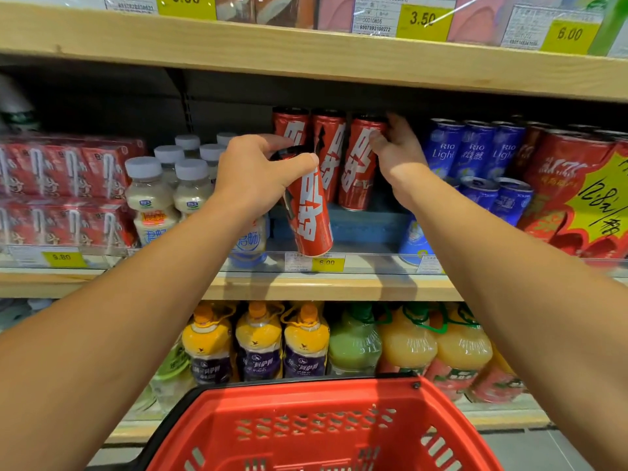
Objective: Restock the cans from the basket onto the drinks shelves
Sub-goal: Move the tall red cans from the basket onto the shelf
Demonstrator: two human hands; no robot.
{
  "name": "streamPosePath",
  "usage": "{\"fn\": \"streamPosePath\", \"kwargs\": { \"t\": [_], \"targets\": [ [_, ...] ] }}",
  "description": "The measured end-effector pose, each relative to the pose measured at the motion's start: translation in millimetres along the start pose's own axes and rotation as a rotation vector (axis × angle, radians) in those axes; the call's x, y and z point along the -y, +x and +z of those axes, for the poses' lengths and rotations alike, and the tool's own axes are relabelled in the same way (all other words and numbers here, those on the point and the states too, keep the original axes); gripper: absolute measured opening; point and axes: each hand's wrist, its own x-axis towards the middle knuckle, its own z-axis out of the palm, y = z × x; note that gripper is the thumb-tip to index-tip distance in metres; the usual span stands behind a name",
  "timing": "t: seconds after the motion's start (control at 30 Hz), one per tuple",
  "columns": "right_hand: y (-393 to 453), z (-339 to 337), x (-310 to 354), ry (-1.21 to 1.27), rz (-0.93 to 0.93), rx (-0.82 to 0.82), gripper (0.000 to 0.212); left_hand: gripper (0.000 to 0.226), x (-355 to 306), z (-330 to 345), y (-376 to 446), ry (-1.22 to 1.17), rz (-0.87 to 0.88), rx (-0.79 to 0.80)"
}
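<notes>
Your left hand [258, 171] is gripping a tall red can [307, 212], tilted before the middle shelf [326, 287]. Your right hand [396, 149] is curling around the rightmost of three shelved red cans [360, 161]. The red basket [323, 433] is showing no cans, suggesting restocking is nearly finished.

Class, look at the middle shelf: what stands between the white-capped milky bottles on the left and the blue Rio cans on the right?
In the head view, three upright red cans stand there, on a blue tray. The left hand holds a fourth, tilted can before them.
</notes>
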Motion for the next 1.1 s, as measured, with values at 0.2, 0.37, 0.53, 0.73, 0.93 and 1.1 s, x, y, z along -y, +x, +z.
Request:
{"fn": "streamPosePath", "kwargs": {
  "t": [0.2, 0.37, 0.53, 0.73, 0.93, 1.1],
  "targets": [
    [-14, 6, -9, -0.220, -0.066, -0.012, 0.082, 0.061, 0, 1, 1, 0.009, 0.001, 0.009],
    [-22, 14, -14, -0.406, -0.152, -0.126, 0.105, 0.063, -1, 1, 1, 0.016, 0.006, 0.011],
    [-21, 21, -16, -0.378, -0.097, -0.106, 0.097, 0.060, -1, 2, 3, 0.020, 0.010, 0.013],
    [-15, 17, -15, -0.330, -0.107, -0.041, 0.095, 0.063, 0, 1, 6, 0.010, 0.001, 0.034],
    [-12, 18, -18, -0.323, -0.122, -0.033, 0.095, 0.062, 1, 1, 6, 0.021, 0.007, 0.031],
    [-11, 16, -16, -0.344, -0.105, -0.014, 0.096, 0.061, -1, 1, 4, 0.025, 0.004, 0.034]
  ]
}}
